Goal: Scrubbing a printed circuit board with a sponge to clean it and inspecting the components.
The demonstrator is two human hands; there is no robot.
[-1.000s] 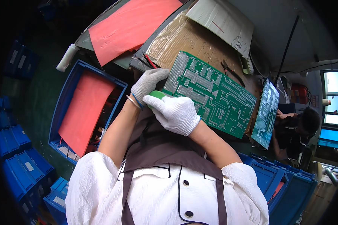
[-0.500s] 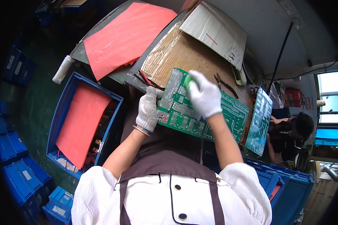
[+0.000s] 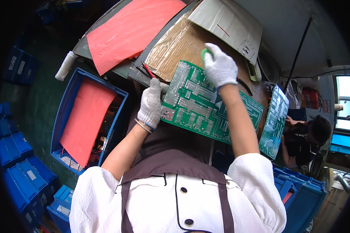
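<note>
My green circuit board (image 3: 198, 105) is in front of me. It lies face up, partly on the tabletop (image 3: 158, 41), and its near edge sticks out over my lap. My left hand (image 3: 150, 105) is in a white glove, and its fingers hold the board's left edge, just as they did half a second ago. The tips under the board are hidden. My right hand (image 3: 221, 68) has its fingers pinched around a small green thing (image 3: 204, 56). Most of it is covered, so I can't tell what it is.

Half a second ago my right hand was over the board. Now it has gone up past the far edge, and the green thing is over the brown cardboard (image 3: 182, 42). I think this means the green thing is off the board for now, while my left hand keeps the board steady.

Red and black wires (image 3: 148, 70) poke out near my left fingers. A dark curved handle (image 3: 245, 87) shows beside my right wrist. Another board (image 3: 274, 120) leans near the right end of mine.

Farther left, a big pink sheet (image 3: 132, 31) lies flat, and a blue crate (image 3: 105, 82) sits below it. To the right, another person (image 3: 315, 132) sits near a bright window (image 3: 345, 85).
</note>
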